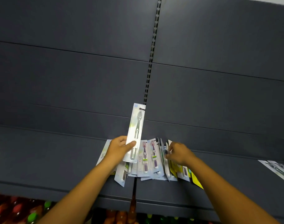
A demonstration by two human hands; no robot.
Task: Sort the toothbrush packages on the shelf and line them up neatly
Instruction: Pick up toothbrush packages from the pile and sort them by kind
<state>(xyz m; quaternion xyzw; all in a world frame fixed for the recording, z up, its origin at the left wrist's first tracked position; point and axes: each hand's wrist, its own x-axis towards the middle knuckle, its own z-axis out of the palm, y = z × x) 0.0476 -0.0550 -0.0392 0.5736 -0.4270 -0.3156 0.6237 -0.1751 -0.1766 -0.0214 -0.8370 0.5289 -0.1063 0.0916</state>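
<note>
While the pile of packages (151, 162) lies on the dark grey shelf (57, 167) near the seam between two shelf boards, the left hand (120, 149) holds one package (135, 133) upright above it, thumb across the white card near its lower end, fingers curled behind. This lifted pack shows a pale silver-grey toothbrush under clear plastic, head upward, its top edge reaching the slotted upright (151, 52) of the back wall. Just below and right of it, two packs with purple brushes (148, 157) lie side by side, face up, on top of other overlapping packs. The right hand (178, 153) is at the right part of the pile, fingers curled among several packs that stand on edge; whether it pinches one I cannot tell. Yellow-edged packs (195, 179) fan out beneath that wrist toward the shelf's front. Under the left hand a green-and-white pack (103, 155) peeks out. Far right, well apart, more packs (277, 170) lie flat. Below the shelf, blurred red, green and orange bottles (16, 209) show.
</note>
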